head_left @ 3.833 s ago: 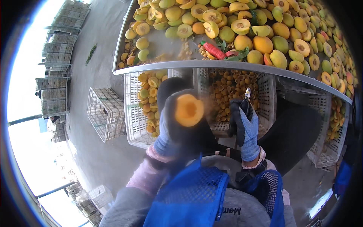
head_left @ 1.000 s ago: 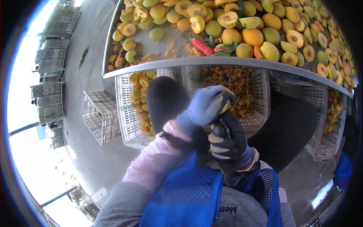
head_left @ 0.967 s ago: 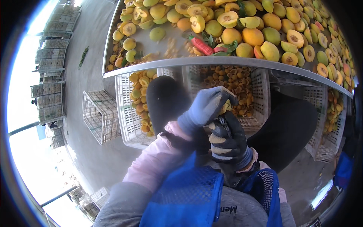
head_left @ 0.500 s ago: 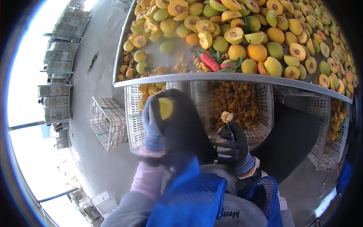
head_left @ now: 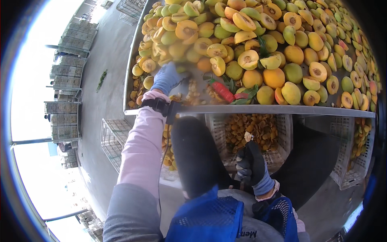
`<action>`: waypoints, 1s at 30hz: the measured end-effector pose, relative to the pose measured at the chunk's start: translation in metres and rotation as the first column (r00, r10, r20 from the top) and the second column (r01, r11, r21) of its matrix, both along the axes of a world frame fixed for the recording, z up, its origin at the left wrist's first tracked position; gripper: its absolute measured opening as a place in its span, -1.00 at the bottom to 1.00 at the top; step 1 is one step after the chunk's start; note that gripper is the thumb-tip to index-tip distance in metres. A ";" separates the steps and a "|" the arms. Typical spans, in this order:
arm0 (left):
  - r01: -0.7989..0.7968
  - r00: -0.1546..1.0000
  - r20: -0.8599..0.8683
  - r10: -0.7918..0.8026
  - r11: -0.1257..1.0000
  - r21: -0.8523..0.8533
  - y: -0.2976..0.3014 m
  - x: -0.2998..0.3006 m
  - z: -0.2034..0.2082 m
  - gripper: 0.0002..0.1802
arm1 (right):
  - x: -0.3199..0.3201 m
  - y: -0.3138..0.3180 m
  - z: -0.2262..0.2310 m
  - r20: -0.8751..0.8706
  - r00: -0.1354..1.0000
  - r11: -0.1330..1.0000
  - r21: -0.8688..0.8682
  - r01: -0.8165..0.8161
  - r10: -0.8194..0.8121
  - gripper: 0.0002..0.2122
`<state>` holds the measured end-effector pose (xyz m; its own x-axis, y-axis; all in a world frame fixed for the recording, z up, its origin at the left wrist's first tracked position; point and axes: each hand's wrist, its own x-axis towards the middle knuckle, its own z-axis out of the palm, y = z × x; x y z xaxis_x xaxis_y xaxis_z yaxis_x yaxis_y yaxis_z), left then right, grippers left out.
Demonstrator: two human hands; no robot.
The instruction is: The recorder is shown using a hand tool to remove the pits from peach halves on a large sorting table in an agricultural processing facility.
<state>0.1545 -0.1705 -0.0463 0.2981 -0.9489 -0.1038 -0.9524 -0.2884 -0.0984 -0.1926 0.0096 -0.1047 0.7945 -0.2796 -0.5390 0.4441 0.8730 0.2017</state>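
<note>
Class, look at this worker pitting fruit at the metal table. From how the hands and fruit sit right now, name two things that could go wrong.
1. The left hand reaches into a heaped pile of fruit near the metal table's edge; disturbing it could roll fruit off, perhaps missing the white crates below.
2. The right hand holds a small tool with its tip pointing up, close to the knee; a slip there might cut the dark glove.

Pale blue glove (head_left: 167,77), pink sleeve (head_left: 142,149), black wristband (head_left: 160,106), dark glove (head_left: 252,164), blue apron (head_left: 207,220).
</note>
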 end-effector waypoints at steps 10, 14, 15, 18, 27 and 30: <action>-0.035 -0.250 -0.963 -0.097 0.995 -0.092 0.123 -0.153 0.026 -0.22 | 0.005 -0.031 0.052 0.217 0.975 0.875 -0.480 0.066 0.046 -0.54; -0.322 0.080 -0.993 -0.081 0.941 -0.103 0.147 -0.173 0.029 -0.22 | 0.010 -0.025 0.040 -0.289 0.952 0.915 -0.402 -0.022 -0.104 -0.56; -0.419 -0.569 -0.811 -0.133 0.896 0.148 0.152 -0.176 0.034 -0.24 | 0.007 -0.023 0.047 -0.378 0.909 0.834 -0.548 -0.068 -0.174 -0.57; -0.429 -0.475 -0.851 -0.222 0.903 0.003 0.161 -0.193 0.024 -0.30 | 0.012 0.002 0.033 -0.539 0.800 0.666 -0.701 -0.253 -0.263 -0.65; -0.447 -0.274 -0.946 -0.174 0.894 -0.035 0.179 -0.214 0.023 -0.35 | 0.011 0.026 0.020 -0.579 0.748 0.474 -0.784 -0.401 -0.324 -0.69; -0.442 -0.400 -0.903 -0.156 0.896 0.041 0.181 -0.217 0.028 -0.35 | 0.012 0.030 0.019 -0.530 0.615 0.420 -0.846 -0.330 -0.584 -0.76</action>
